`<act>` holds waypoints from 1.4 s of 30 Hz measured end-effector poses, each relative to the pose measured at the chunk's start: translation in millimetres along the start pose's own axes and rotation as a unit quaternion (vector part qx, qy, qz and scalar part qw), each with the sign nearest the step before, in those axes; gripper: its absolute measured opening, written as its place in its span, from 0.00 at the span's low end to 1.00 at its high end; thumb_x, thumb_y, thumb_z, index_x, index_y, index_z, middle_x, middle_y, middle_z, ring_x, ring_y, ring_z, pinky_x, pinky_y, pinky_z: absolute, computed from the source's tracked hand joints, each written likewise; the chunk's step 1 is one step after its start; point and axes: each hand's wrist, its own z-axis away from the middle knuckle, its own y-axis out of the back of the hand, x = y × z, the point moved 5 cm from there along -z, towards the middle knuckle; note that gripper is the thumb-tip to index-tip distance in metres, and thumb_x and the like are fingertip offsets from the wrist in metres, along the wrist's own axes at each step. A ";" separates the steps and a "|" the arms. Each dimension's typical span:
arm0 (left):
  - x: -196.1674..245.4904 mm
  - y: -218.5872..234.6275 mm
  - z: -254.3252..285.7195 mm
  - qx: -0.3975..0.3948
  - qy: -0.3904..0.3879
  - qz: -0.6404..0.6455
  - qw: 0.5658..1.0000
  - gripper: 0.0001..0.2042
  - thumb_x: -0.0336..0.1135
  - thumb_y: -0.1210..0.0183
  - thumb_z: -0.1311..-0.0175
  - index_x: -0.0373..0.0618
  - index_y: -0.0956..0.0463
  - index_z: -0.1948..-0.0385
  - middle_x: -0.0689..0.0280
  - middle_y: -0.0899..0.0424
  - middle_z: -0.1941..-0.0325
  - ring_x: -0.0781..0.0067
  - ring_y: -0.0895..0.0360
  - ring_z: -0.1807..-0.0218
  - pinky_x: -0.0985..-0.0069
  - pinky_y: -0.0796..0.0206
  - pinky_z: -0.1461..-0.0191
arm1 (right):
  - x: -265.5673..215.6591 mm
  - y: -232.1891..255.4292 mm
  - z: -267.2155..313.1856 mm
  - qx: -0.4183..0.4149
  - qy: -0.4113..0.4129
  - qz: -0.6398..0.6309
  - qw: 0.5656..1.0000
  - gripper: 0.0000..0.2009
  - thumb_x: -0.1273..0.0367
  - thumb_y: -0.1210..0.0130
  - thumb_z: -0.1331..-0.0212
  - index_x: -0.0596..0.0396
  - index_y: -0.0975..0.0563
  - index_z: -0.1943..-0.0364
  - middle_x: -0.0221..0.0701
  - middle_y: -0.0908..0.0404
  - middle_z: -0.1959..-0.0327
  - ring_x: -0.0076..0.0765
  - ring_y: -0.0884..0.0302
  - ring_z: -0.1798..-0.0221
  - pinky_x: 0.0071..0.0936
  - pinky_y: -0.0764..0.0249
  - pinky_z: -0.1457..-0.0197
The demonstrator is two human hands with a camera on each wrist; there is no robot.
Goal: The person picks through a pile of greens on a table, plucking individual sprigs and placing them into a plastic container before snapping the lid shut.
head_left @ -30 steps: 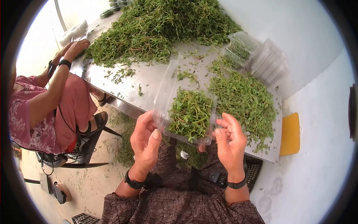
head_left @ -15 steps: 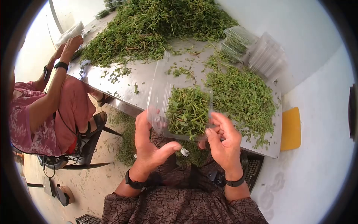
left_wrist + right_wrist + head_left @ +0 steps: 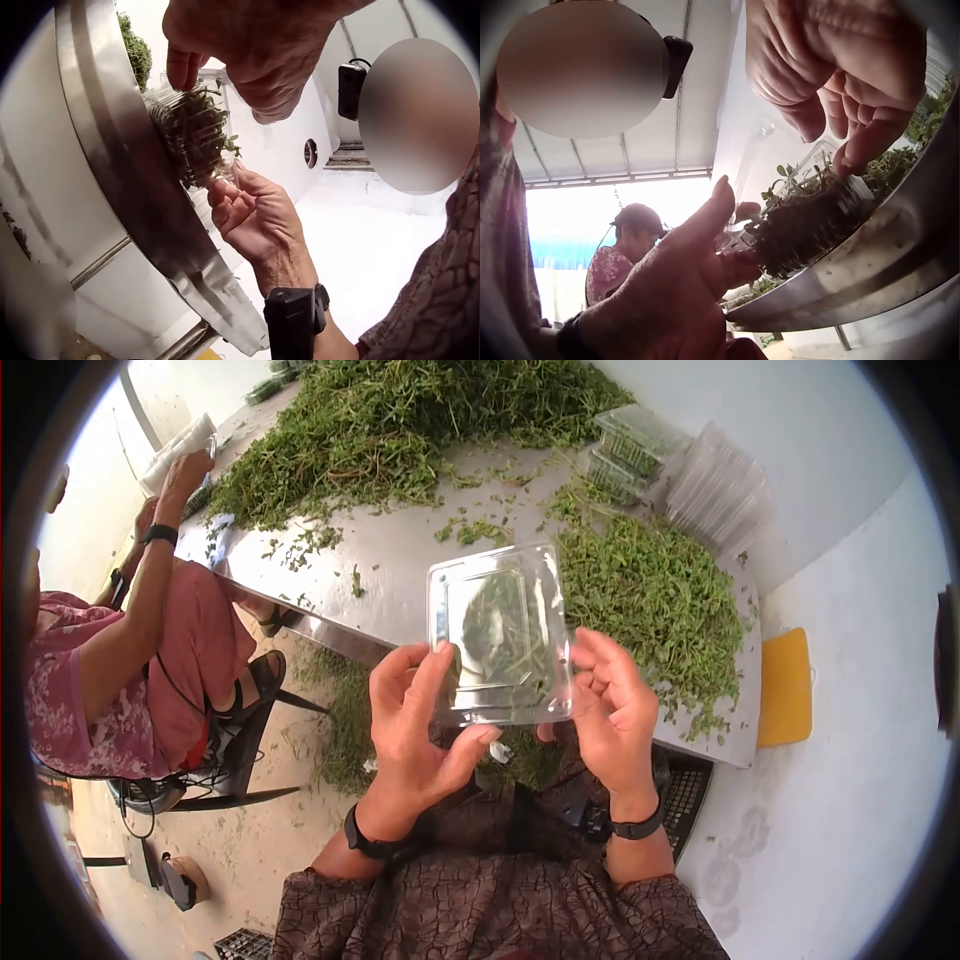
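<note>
A clear plastic clamshell container point(image 3: 496, 622) full of leafy green sprigs point(image 3: 193, 135) is held up before the table's front edge. Its lid lies over the greens, tilted and shiny in the head view. My left hand point(image 3: 412, 715) holds the container's left side, fingers at its edge, thumb stretched out below the near edge. On the other side, my right hand point(image 3: 615, 710) grips the right edge between thumb and curled fingers. Some sprigs stick out at the rim in the right wrist view.
A large heap of greens point(image 3: 400, 430) covers the back of the metal table point(image 3: 390, 575); a smaller pile point(image 3: 650, 620) lies at right. Filled containers point(image 3: 625, 455) and stacked clear containers point(image 3: 715, 490) stand beyond it. Another person point(image 3: 150, 650) sits at left. A yellow board point(image 3: 785, 690) leans by the wall.
The container's lid, raised at the left and back before, has swung over to the right across the greens. My left thumb stretched outward; the container stays between both hands.
</note>
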 end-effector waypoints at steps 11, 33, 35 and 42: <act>-2.3 -0.2 0.1 0.027 0.022 0.036 0.999 0.36 0.56 0.42 0.35 0.32 0.34 0.37 0.49 0.29 0.46 0.58 0.28 0.50 0.68 0.30 0.51 | -16.5 -5.4 12.6 -0.015 0.103 0.162 0.981 0.35 0.71 0.31 0.53 0.64 0.32 0.38 0.48 0.24 0.43 0.43 0.22 0.44 0.34 0.23 0.49; 7.0 -5.0 1.5 0.009 -0.050 -0.013 0.999 0.36 0.38 0.26 0.50 0.34 0.32 0.39 0.48 0.36 0.41 0.54 0.27 0.47 0.65 0.28 0.47 | -8.7 -3.1 10.6 -0.005 -0.028 0.053 0.998 0.33 0.80 0.39 0.50 0.62 0.36 0.35 0.42 0.23 0.47 0.30 0.23 0.56 0.24 0.26 0.58; 7.1 -6.5 2.2 0.011 -0.049 -0.012 0.999 0.36 0.38 0.26 0.51 0.35 0.32 0.39 0.48 0.36 0.41 0.54 0.27 0.47 0.65 0.28 0.47 | -12.0 4.7 13.7 -0.018 -0.065 0.050 0.996 0.33 0.80 0.40 0.50 0.62 0.36 0.36 0.42 0.24 0.47 0.29 0.24 0.56 0.22 0.27 0.59; 10.1 -7.9 2.5 0.013 -0.026 -0.003 1.000 0.36 0.36 0.24 0.54 0.35 0.30 0.41 0.50 0.36 0.42 0.55 0.26 0.47 0.65 0.27 0.48 | -0.6 1.9 19.4 -0.051 -0.206 -0.079 0.974 0.13 0.72 0.44 0.37 0.62 0.25 0.51 0.31 0.19 0.66 0.18 0.25 0.69 0.17 0.28 0.67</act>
